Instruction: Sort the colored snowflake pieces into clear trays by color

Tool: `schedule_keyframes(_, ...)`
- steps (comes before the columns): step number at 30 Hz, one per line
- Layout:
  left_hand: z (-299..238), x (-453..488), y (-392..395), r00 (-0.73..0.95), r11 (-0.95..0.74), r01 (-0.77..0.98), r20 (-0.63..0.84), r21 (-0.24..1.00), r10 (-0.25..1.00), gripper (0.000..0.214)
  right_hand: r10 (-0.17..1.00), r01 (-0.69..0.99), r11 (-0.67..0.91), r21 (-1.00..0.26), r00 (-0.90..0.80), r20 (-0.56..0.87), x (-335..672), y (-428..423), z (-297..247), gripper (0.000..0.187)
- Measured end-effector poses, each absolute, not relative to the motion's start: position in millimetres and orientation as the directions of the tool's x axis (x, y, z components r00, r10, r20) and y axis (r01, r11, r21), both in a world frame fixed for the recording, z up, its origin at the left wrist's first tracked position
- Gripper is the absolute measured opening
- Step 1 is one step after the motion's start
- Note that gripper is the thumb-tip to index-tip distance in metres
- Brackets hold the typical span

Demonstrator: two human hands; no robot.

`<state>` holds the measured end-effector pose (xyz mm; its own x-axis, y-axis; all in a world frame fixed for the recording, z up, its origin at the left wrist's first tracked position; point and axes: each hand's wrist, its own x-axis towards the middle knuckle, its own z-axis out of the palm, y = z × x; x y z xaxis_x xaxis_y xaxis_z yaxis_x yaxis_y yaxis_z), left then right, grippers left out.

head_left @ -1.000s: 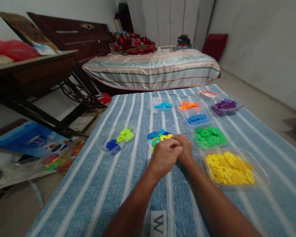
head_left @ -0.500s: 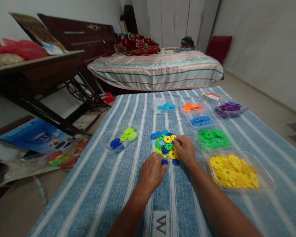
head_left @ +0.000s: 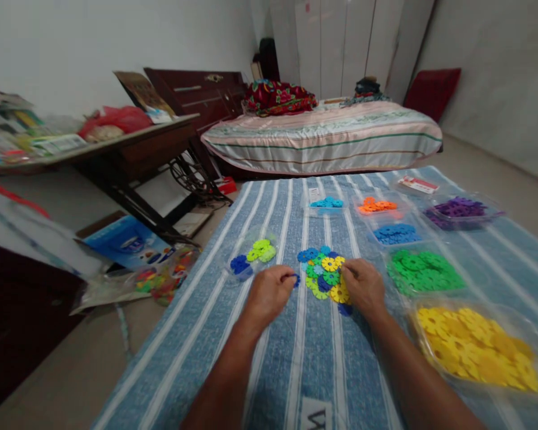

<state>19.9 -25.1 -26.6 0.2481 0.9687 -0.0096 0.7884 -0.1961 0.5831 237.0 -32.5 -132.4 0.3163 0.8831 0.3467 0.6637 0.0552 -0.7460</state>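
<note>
My left hand (head_left: pixel 269 295) is closed in a pinch on a dark blue flower-shaped disc (head_left: pixel 296 280), just left of a mixed pile of plastic flower discs (head_left: pixel 323 285) on the striped cloth. My right hand (head_left: pixel 366 285) rests against the pile's right edge with its fingers closed. Yellow shows by those fingertips, but what they hold is hidden. A yellow disc (head_left: pixel 339 293) lies below them, and another dark blue disc (head_left: pixel 345 309) sits at the pile's near edge. To the left, a clear tray (head_left: pixel 226 269) holds dark blue and lime discs.
On the right stand clear boxes of yellow discs (head_left: pixel 477 346), green discs (head_left: pixel 424 272), blue discs (head_left: pixel 395 233), orange discs (head_left: pixel 376 205) and purple discs (head_left: pixel 459 207). Light blue discs (head_left: pixel 327 203) sit in a box farther back. A bed (head_left: pixel 323 140) stands beyond the cloth.
My left hand has moved left, away from the pile's near edge, taking a dark blue disc with it. My right hand stays at the pile's right side. The view has turned left.
</note>
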Motion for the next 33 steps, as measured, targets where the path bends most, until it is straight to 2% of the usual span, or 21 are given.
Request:
schedule_keyframes(4,4.2,-24.4,11.6,0.109,-0.121,0.947,0.055,0.297,0.992,0.026,0.889,0.671,0.06,-0.739,0.301,0.345,237.5,-32.0,-136.0,0.029)
schedule_keyframes(8,16.5,-47.1,37.4,0.046,-0.047,0.999,-0.099,-0.004,0.994,0.028,0.887,0.681,0.042,-0.731,0.31,0.341,236.2,-32.7,-135.4,0.03)
schedule_keyframes(13,13.6,-50.9,48.9,-0.011,-0.031,0.99,-0.29,-0.14,0.957,0.028,0.881,0.667,0.043,-0.744,0.326,0.344,234.5,-33.8,-133.0,0.029)
schedule_keyframes(15,14.7,-51.2,49.5,-0.03,-0.027,0.982,-0.299,-0.186,0.954,0.028,0.878,0.66,0.043,-0.75,0.333,0.343,234.2,-33.7,-132.3,0.029)
schedule_keyframes(17,18.4,-51.1,48.1,-0.066,0.014,0.975,-0.225,-0.223,0.972,0.029,0.878,0.661,0.041,-0.749,0.335,0.343,234.1,-33.3,-131.4,0.029)
schedule_keyframes(19,22.2,-48.6,44.2,-0.075,0.053,0.977,-0.102,-0.205,0.992,0.031,0.878,0.669,0.038,-0.743,0.332,0.344,234.1,-32.6,-130.4,0.029)
schedule_keyframes(21,22.8,-41.0,36.5,0.006,-0.008,0.996,-0.026,-0.094,1.0,0.032,0.88,0.676,0.035,-0.736,0.328,0.344,234.3,-31.9,-129.3,0.03)
schedule_keyframes(25,6.1,-3.1,7.7,0.324,-0.294,0.917,-0.073,0.27,0.943,0.025,0.881,0.67,0.039,-0.741,0.326,0.342,234.8,-31.0,-127.5,0.03)
schedule_keyframes(27,-9.5,25.2,-11.9,0.453,-0.375,0.85,-0.148,0.371,0.879,0.023,0.882,0.664,0.043,-0.746,0.325,0.341,234.9,-31.3,-127.2,0.03)
schedule_keyframes(30,-33.1,69.0,-40.4,0.491,-0.398,0.854,-0.266,0.335,0.83,0.026,0.882,0.658,0.041,-0.752,0.33,0.337,235.0,-32.4,-127.5,0.031)
schedule_keyframes(33,-50.0,102.4,-60.3,0.456,-0.378,0.88,-0.29,0.288,0.841,0.035,0.883,0.652,0.046,-0.756,0.328,0.337,235.6,-34.1,-128.7,0.033)
